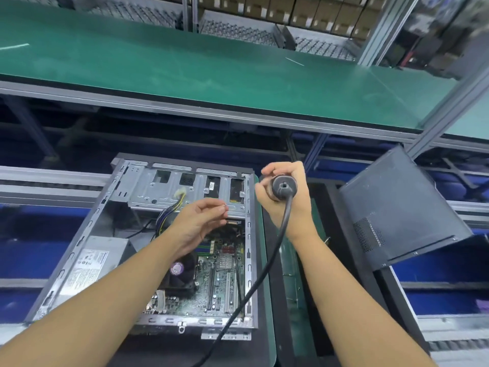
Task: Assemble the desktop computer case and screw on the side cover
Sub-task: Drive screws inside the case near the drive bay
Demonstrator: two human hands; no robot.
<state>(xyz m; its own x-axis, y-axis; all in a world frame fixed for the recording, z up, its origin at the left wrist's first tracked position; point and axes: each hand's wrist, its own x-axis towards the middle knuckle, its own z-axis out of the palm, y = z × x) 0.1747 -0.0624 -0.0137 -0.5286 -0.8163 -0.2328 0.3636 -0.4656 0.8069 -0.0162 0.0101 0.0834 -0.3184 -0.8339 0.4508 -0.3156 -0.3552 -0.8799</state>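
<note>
Head: computer case (148, 186), label (88, 263) unreadable

Open grey computer case (148, 189) lying flat, insides exposed, dark side cover (397, 205) tilted, apart at right

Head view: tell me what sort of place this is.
Likely a factory assembly line for computers: an open computer case, a corded screwdriver, a long green-matted bench and stacked cartons behind.
</note>
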